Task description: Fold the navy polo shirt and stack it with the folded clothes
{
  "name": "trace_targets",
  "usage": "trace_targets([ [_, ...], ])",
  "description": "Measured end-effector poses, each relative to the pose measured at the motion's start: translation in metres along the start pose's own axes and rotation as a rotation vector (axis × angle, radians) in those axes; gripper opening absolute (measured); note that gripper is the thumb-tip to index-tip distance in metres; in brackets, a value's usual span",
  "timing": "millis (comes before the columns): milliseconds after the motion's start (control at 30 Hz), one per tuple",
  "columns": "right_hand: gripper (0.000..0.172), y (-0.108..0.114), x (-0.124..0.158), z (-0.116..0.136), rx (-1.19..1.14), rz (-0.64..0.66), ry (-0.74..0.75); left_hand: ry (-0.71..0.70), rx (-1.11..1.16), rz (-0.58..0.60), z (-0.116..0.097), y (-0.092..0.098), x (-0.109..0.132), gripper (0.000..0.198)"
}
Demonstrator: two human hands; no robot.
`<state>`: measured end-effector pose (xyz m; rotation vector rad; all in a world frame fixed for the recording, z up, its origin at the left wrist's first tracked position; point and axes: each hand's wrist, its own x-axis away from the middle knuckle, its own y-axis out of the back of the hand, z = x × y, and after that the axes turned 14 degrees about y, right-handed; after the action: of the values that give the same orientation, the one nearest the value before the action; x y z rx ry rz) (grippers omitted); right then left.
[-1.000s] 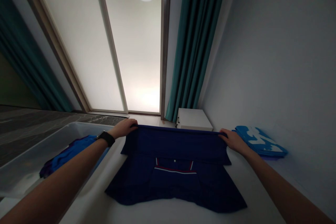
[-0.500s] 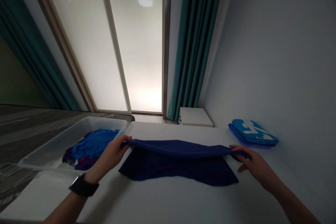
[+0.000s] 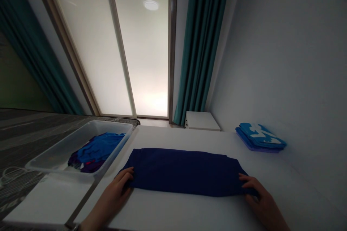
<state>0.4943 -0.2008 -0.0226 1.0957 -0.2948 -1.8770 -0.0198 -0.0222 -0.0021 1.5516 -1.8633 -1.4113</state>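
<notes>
A dark blue garment lies folded into a wide, flat strip on the white table; whether it is a shirt, I cannot make out. Its left end is pinched near the lower corner by my left hand, thumb beneath and fingers on top. At the opposite end my right hand grips the lower right corner, with the fingers curled over the cloth. The two hands are about the garment's full width apart.
A translucent plastic bin with crumpled blue and purple clothes stands at the left. Folded blue clothes are stacked at the right by the wall. Beyond the white table is a small white cabinet.
Both hands have come down and toward me with the garment's upper edge. The raised layer now lies flat over the lower one, making a neat strip.
</notes>
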Motion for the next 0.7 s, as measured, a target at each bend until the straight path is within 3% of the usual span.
trace_targets([
  [333,0.005,0.004,0.012,0.009,0.191,0.014,0.183,-0.076,-0.085,-0.030,-0.004,0.002,0.003,0.010],
  [500,0.007,0.005,0.018,0.006,0.239,0.127,0.193,-0.100,-0.105,-0.019,-0.005,0.004,0.005,0.009],
  [700,0.008,0.004,0.019,0.007,0.246,0.167,0.183,-0.103,-0.109,-0.032,-0.003,0.002,0.004,0.014],
])
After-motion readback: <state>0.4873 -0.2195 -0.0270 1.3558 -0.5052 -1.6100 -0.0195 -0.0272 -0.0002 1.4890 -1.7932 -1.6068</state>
